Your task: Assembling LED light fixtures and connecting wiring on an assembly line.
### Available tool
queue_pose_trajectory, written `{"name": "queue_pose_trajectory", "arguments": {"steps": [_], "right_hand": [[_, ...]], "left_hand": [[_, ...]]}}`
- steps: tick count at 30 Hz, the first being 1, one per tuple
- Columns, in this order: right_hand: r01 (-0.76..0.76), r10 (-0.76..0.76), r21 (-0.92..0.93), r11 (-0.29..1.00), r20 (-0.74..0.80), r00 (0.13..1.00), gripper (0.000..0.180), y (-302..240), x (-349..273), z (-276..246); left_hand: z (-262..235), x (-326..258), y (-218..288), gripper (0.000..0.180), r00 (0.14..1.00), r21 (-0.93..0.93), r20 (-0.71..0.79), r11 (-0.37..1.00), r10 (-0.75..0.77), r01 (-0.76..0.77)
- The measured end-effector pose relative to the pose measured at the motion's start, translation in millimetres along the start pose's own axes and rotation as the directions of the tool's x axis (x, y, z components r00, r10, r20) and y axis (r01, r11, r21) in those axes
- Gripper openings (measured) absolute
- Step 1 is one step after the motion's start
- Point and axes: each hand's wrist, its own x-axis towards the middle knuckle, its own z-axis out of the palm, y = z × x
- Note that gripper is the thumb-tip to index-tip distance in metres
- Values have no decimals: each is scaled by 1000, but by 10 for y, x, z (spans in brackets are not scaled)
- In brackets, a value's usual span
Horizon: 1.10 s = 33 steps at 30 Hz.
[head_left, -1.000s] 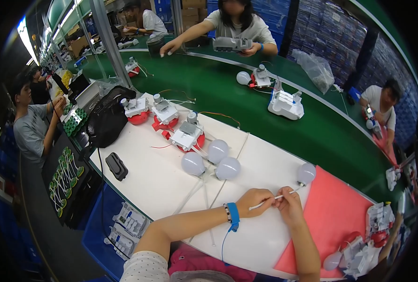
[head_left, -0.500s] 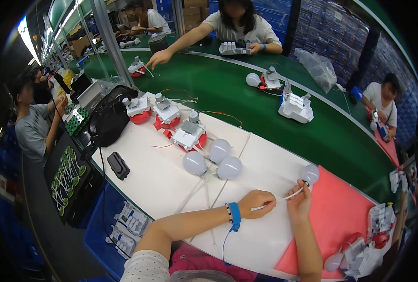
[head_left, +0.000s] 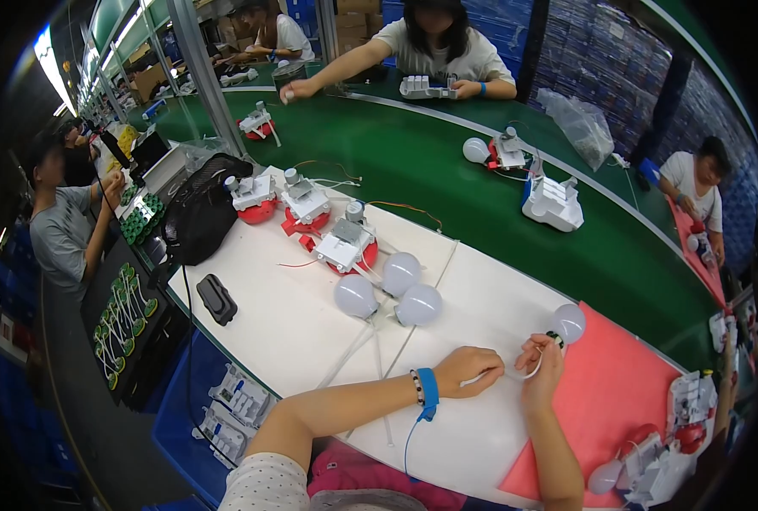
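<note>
A round frosted light bulb with a white cable at its base sits above the edge of the pink sheet. Closed around the cable close to the bulb's base is my right hand. My left hand, a blue wrist strap on its arm, grips the same cable farther along, its fingers curled; a short end sticks out of the fist. Between both hands the cable bends in a loose curve. Three more bulbs lie on the white tabletop, their white cables trailing toward me.
Several white and red assemblies stand beyond the bulbs, near a black bag and a black case. A green conveyor carries white parts. More assemblies lie on the pink sheet. Co-workers sit across the conveyor.
My right hand has tilted and the cable between my hands has gone from straight to curved. Parts on the conveyor have shifted slightly right. A co-worker's reaching hand has drawn back from an assembly.
</note>
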Motion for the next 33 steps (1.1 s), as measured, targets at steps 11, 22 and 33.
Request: {"name": "queue_pose_trajectory", "arguments": {"steps": [11, 22, 33], "right_hand": [[331, -272, -214, 919, 266, 925, 32, 75, -94, 13], [318, -262, -208, 925, 257, 930, 32, 48, -88, 21], [229, -167, -211, 950, 275, 947, 25, 1, -86, 41]], "left_hand": [[10, -8, -23, 6, 1000, 5, -7, 1000, 30, -30], [26, -5, -39, 6, 1000, 11, -14, 1000, 24, -24], [40, 3, -18, 6, 999, -28, -3, 999, -37, 37]]}}
